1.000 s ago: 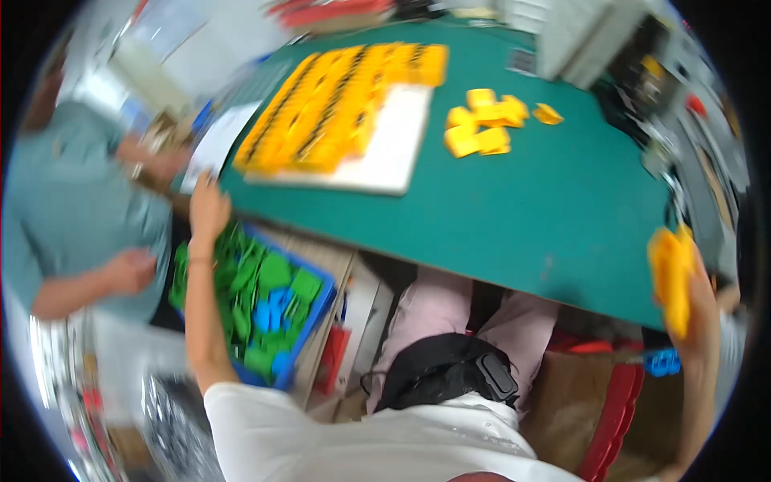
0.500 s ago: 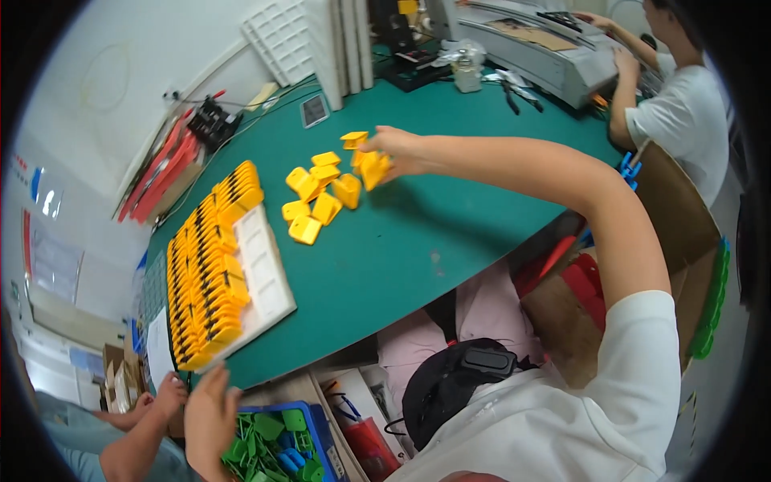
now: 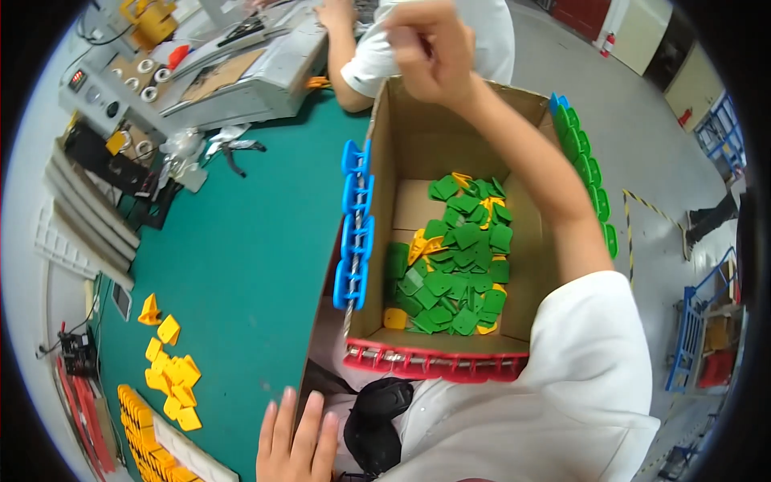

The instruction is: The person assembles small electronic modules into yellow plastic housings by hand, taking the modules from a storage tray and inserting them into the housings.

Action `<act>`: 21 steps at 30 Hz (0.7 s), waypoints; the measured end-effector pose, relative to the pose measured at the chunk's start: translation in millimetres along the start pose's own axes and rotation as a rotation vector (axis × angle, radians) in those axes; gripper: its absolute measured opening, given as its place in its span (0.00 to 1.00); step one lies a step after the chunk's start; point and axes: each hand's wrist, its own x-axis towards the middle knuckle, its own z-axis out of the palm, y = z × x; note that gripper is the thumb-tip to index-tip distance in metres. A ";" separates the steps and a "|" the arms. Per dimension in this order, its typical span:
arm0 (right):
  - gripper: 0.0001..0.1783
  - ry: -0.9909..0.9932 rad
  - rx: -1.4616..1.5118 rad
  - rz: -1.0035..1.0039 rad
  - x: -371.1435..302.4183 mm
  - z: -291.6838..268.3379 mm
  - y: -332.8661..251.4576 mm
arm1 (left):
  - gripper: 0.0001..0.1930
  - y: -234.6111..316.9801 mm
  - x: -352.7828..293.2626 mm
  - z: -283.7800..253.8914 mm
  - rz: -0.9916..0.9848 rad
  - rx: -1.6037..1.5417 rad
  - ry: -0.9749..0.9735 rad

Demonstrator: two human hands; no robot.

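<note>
Head view: right hand (image 3: 430, 48) raised over the far edge of a cardboard box (image 3: 418, 120), fingers curled shut, contents unclear. Green and yellow plastic pieces (image 3: 454, 257) fill the box. Left hand (image 3: 297, 438) lies open at the table's (image 3: 241, 241) near edge. Sorting seems underway; reaching down comes next.

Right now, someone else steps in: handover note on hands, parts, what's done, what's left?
Right hand: raised over the far rim of the cardboard box, fingers curled; whether it holds anything cannot be told.
Left hand: flat and open at the near edge of the green table, empty.
Box holds mostly green plastic pieces, a few yellow mixed in.
Loose yellow pieces lie in a heap on the table at the left, beside a tray of yellow pieces in rows.
</note>
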 end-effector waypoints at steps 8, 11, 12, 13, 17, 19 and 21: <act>0.02 -0.265 -0.353 0.762 -213.0 -21.2 -8.4 | 0.15 1.6 104.7 20.4 0.242 -0.088 0.108; 0.26 -1.358 0.199 1.019 -297.7 -15.6 -22.8 | 0.14 0.4 113.1 27.2 0.251 -0.104 0.137; 0.34 -1.587 0.282 1.093 -308.2 -8.4 -34.0 | 0.14 -1.9 113.0 26.2 0.242 -0.113 0.125; 0.41 -1.818 0.369 1.156 -317.8 -1.3 -46.9 | 0.14 -3.7 112.8 25.9 0.234 -0.122 0.114; 0.58 -2.067 0.192 0.933 -297.0 14.0 -76.7 | 0.13 -2.9 109.8 29.9 0.189 -0.122 0.113; 0.58 -1.998 0.304 0.902 -299.4 10.3 -78.1 | 0.13 -3.4 108.2 33.1 0.193 -0.143 0.130; 0.59 -2.006 0.339 0.876 -305.4 16.4 -80.9 | 0.12 -4.5 107.8 36.8 0.197 -0.157 0.157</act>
